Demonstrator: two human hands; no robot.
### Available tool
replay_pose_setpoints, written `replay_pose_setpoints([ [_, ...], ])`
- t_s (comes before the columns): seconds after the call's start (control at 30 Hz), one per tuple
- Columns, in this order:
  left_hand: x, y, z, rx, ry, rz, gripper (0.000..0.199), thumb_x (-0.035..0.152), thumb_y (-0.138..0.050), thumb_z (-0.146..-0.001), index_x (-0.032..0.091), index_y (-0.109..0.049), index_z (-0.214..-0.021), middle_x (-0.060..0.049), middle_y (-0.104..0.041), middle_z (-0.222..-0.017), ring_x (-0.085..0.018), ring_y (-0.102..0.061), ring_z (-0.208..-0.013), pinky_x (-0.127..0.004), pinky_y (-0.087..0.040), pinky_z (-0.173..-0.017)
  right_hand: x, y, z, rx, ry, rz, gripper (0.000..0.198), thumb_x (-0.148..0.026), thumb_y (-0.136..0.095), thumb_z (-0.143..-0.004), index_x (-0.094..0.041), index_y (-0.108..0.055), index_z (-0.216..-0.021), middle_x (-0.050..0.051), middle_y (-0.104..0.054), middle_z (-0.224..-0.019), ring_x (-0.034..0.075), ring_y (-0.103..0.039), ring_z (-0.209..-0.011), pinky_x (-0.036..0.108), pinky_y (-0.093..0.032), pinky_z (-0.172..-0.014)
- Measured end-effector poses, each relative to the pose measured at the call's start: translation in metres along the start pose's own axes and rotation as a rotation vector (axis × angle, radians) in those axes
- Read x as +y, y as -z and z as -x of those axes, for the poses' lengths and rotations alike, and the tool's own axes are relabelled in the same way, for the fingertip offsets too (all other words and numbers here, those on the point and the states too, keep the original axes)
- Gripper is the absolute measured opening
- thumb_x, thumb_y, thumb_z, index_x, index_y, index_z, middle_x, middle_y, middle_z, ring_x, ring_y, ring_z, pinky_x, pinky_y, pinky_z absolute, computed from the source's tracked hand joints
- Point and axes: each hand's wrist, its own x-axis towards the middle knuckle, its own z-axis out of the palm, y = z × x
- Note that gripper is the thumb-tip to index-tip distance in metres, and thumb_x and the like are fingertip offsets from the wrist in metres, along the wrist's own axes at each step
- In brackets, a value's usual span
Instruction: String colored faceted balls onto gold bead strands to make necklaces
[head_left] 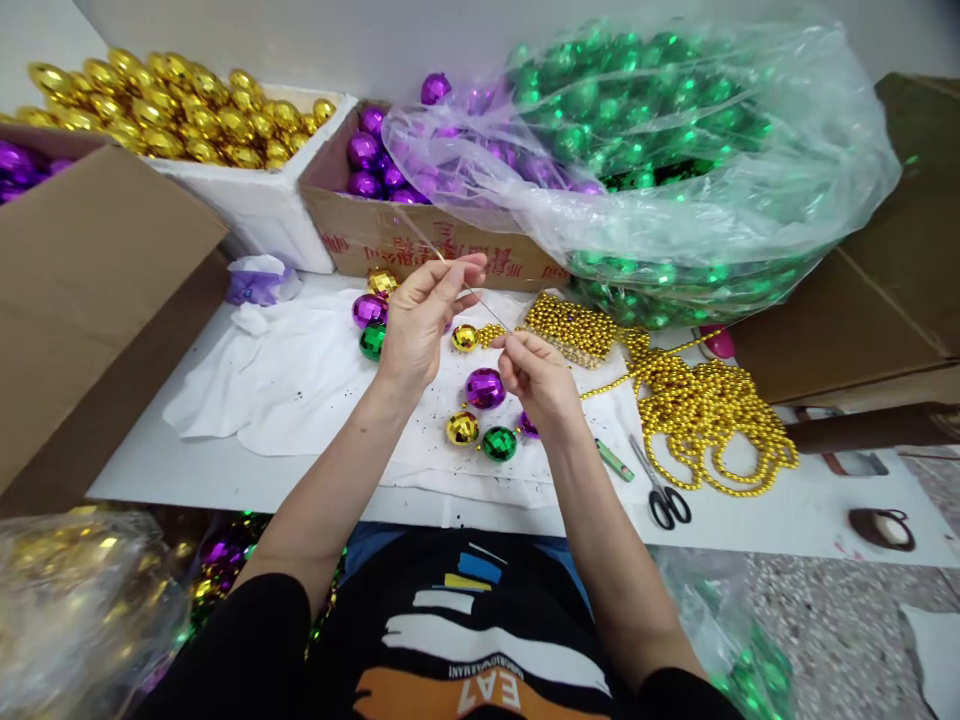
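Above the white cloth, my left hand [420, 318] is raised with its thumb and fingers pinched on a thin strand [487, 308]. My right hand [538, 375], lower and to the right, pinches the same strand, which runs straight between the hands. Whether it is thread, wire or a needle I cannot tell. Under the hands lie a purple faceted ball [485, 388], a gold ball [462, 428] and a green ball [499, 443], with small gold beads between them. Another green ball [373, 342] rests beside my left wrist, next to purple and gold ones.
Gold bead strings [712, 425] and scissors [667, 505] lie to the right, near a green cutter-like tool [615, 460]. Behind stand a white foam box [262, 225] of gold balls, a carton [360, 235] of purple ones and a plastic bag [675, 220] of green ones.
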Motion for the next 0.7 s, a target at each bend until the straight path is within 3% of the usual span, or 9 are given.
replay_pose_setpoints([
  [0.1,-0.015,0.013,-0.004,-0.106,0.069,-0.002,0.019,0.039,-0.068,-0.087,0.02,-0.07,-0.09,-0.004,-0.073,-0.113,-0.014,-0.068,-0.095,-0.027,-0.054,-0.085,-0.003,0.016,0.007,0.064,0.035,-0.03,0.034,-0.052,-0.069,-0.08,-0.018,-0.067,-0.085,-0.008,-0.045,-0.047,0.004,-0.02,-0.038,0.021,-0.011,-0.039],
  [0.2,-0.043,0.026,-0.01,-0.352,0.217,-0.149,0.02,0.031,-0.064,-0.088,0.019,-0.071,-0.101,-0.007,-0.072,-0.117,-0.016,-0.07,-0.094,-0.031,-0.056,-0.084,-0.001,0.028,0.027,0.192,0.095,0.073,0.031,-0.049,-0.068,-0.083,-0.018,-0.068,-0.084,-0.01,-0.034,-0.04,0.005,-0.02,-0.037,0.022,-0.013,-0.04],
  [0.27,-0.067,0.029,-0.017,-0.427,0.269,-0.424,0.023,0.019,-0.059,-0.088,0.017,-0.07,-0.108,-0.009,-0.071,-0.12,-0.018,-0.069,-0.1,-0.032,-0.055,-0.087,0.004,0.032,0.044,0.33,0.12,0.088,0.029,-0.047,-0.067,-0.084,-0.018,-0.069,-0.086,-0.01,-0.034,-0.042,0.006,-0.024,-0.04,0.022,-0.016,-0.041],
  [0.37,-0.103,0.023,-0.028,-0.463,0.181,-1.059,0.028,0.009,-0.05,-0.089,0.015,-0.071,-0.107,-0.011,-0.071,-0.118,-0.021,-0.065,-0.111,-0.036,-0.05,-0.098,0.011,0.034,0.066,0.455,0.12,0.029,0.028,-0.044,-0.066,-0.086,-0.017,-0.071,-0.092,-0.006,-0.043,-0.049,0.006,-0.033,-0.045,0.021,-0.02,-0.043],
  [0.47,-0.131,0.011,-0.038,-0.571,0.124,-1.376,0.028,0.002,-0.048,-0.087,0.012,-0.072,-0.098,-0.016,-0.07,-0.113,-0.027,-0.063,-0.116,-0.041,-0.046,-0.102,0.012,0.037,0.077,0.403,0.059,-0.095,0.027,-0.041,-0.064,-0.086,-0.017,-0.073,-0.093,-0.003,-0.052,-0.056,0.006,-0.035,-0.046,0.021,-0.021,-0.043],
  [0.57,-0.149,0.005,-0.046,-0.588,0.146,-1.373,0.027,-0.004,-0.047,-0.083,0.009,-0.071,-0.09,-0.02,-0.067,-0.109,-0.029,-0.064,-0.113,-0.041,-0.046,-0.1,0.011,0.046,0.08,0.291,-0.039,-0.253,0.023,-0.036,-0.061,-0.086,-0.017,-0.072,-0.091,-0.004,-0.051,-0.056,0.004,-0.025,-0.041,0.021,-0.015,-0.04],
  [0.7,-0.161,0.008,-0.053,-0.54,0.172,-1.284,0.021,-0.003,-0.051,-0.081,0.01,-0.067,-0.08,-0.017,-0.064,-0.101,-0.027,-0.065,-0.107,-0.038,-0.044,-0.099,0.013,0.057,0.082,0.215,-0.131,-0.421,0.017,-0.032,-0.059,-0.084,-0.02,-0.07,-0.087,-0.005,-0.044,-0.057,0.005,-0.017,-0.042,0.02,-0.015,-0.039],
])
